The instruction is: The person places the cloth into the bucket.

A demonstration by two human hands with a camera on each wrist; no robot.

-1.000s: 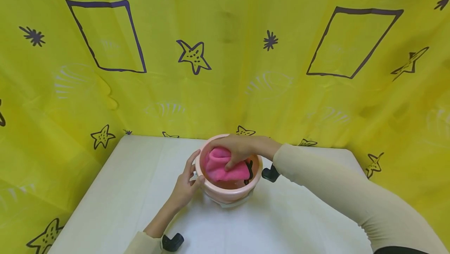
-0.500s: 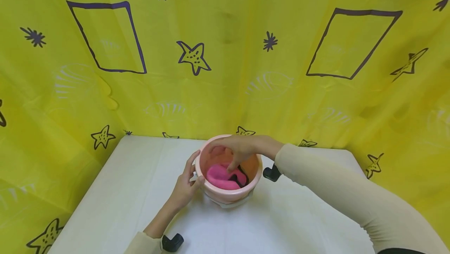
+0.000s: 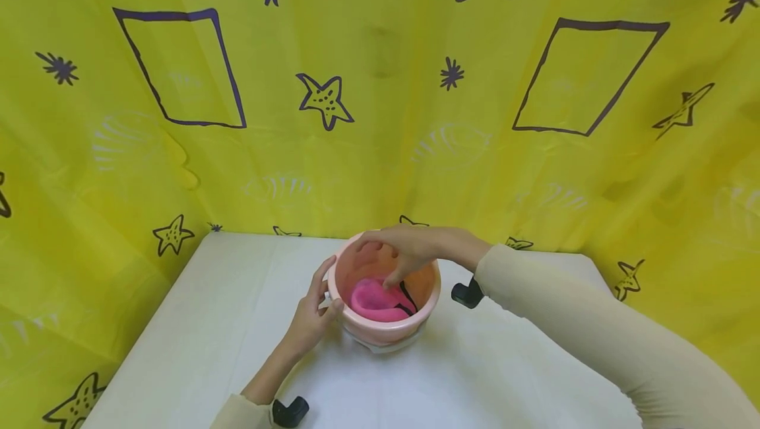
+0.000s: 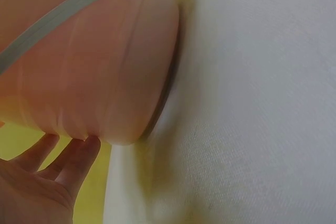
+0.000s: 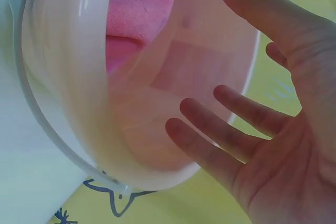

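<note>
A pink plastic bucket (image 3: 380,331) stands on the white table, and in the left wrist view its outer wall (image 4: 94,72) fills the upper left. My left hand (image 3: 311,317) holds the bucket's left side, thumb and fingers spread around it near the rim. Inside, low in the bucket, lies a bunched pink cloth (image 3: 377,303) with black markings. My right hand (image 3: 410,247) is over the bucket's opening, fingers reaching in. The right wrist view shows those fingers (image 5: 197,129) loosely spread with nothing between them, apart from the cloth (image 5: 139,19).
A pale carrying handle (image 4: 68,14) hangs down along the bucket's side. The white table (image 3: 237,297) extends around it. Behind stands a yellow curtain (image 3: 380,171) with star drawings, close to the table's back edge.
My right hand has let go of the pink cloth, which has dropped lower into the bucket. The hand has since shifted slightly right. The left hand stays on the bucket.
</note>
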